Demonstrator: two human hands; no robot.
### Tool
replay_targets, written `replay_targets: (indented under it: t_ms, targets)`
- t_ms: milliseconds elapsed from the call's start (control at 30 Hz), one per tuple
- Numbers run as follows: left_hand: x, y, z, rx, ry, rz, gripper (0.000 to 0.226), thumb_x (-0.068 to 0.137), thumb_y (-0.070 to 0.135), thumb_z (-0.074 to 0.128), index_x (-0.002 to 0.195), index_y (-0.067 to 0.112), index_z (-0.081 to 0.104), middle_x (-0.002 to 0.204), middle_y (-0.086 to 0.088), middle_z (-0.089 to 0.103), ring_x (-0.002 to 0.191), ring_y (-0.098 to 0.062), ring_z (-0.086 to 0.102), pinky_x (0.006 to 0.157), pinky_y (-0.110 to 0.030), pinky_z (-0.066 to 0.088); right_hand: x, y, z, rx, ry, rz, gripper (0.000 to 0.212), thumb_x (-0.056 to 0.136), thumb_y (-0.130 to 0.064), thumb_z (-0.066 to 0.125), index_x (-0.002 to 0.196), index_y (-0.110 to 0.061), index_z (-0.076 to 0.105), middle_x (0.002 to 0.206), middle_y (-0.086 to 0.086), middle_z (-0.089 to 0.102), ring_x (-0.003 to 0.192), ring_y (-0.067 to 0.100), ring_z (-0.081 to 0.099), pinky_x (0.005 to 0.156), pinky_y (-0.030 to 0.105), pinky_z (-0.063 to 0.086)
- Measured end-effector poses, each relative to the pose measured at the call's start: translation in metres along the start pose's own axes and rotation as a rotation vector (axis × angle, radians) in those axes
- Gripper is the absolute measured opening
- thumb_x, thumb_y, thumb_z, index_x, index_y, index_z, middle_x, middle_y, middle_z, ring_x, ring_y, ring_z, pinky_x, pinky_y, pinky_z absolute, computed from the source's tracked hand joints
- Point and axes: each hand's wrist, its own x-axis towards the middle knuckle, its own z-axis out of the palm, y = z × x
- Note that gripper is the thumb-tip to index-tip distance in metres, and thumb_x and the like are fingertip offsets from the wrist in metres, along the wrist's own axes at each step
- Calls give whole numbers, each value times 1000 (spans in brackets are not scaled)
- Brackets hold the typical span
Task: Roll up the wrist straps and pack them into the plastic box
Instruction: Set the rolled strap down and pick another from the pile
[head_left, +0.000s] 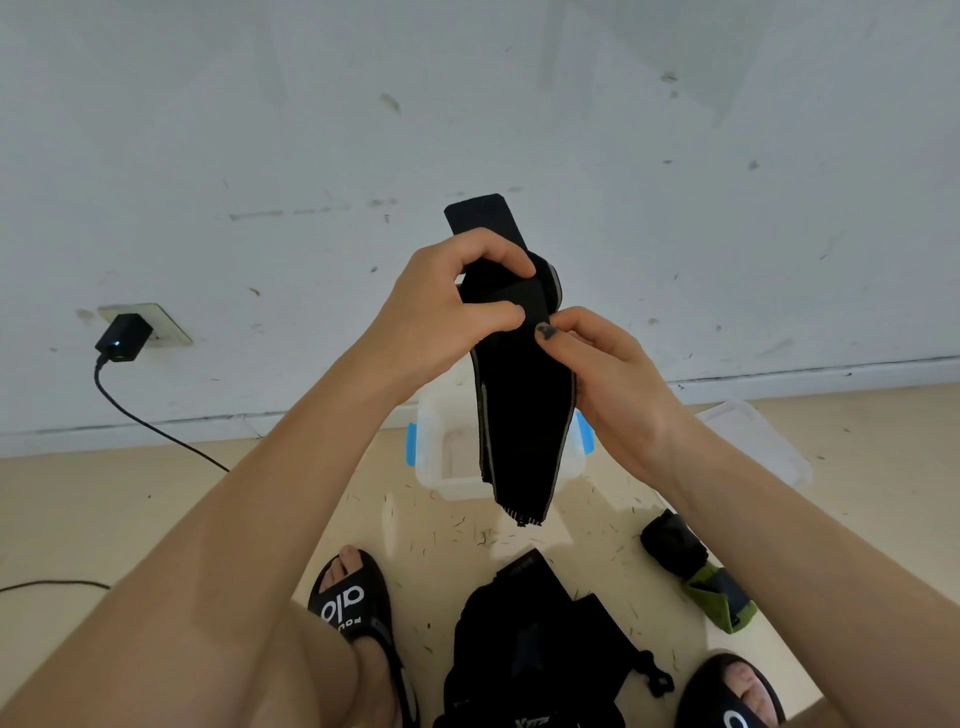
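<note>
— Hands first: what do they hold?
— Left hand (447, 306) curls round the upper part of the black wrist strap (524, 405), thumb and fingers pinching it; right hand (597, 374) pinches its right edge just below.
— Which way does the strap run?
— Long axis near vertical, held in the air; one flat end sticks up past the left hand, the frayed end hangs down.
— And beneath it?
— The open plastic box (447, 457) sits on the floor (104, 509) behind the strap, its lid (753, 441) to the right. More black straps (535, 649) lie between the sandals (358, 608).
</note>
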Motion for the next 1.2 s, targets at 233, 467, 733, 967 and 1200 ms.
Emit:
replay_targets:
  t_ms: [233,467,733,967,1200]
  targets:
    - [0,-1,-1,16,-6,-8,32,83,0,73,101,26,72,98,17,69,98,-3,65,74,-14,50,2,1,1,-7,18,17,18,105,-19,57,101,-7,69,82,-2,67,78,9,65,73,22,50]
    - [0,-2,-4,31,10,-24,32,82,0,75,102,25,73,98,15,70,99,-5,66,80,-19,55,2,2,2,-212,77,-12,20,103,-27,59,104,-10,71,85,-4,70,78,6,66,74,22,53]
    - [1,0,-8,30,91,-20,38,79,1,77,108,25,72,101,20,69,100,1,64,86,-25,58,1,-1,-2,-394,74,-94,28,96,-25,68,124,-25,65,110,-13,72,90,10,73,83,26,60]
    - [-2,4,-1,-98,219,-10,42,87,7,74,122,26,61,110,6,71,99,-8,69,86,-28,59,1,1,-2,-341,60,-140,19,102,-18,60,99,-3,71,88,19,69,77,16,64,76,32,52]
    - [-9,-1,24,-28,209,-36,31,100,22,60,130,33,57,114,21,64,103,6,61,90,-14,49,-3,4,2,-193,51,-152,24,105,-17,57,99,-1,73,77,2,71,75,9,69,73,22,57]
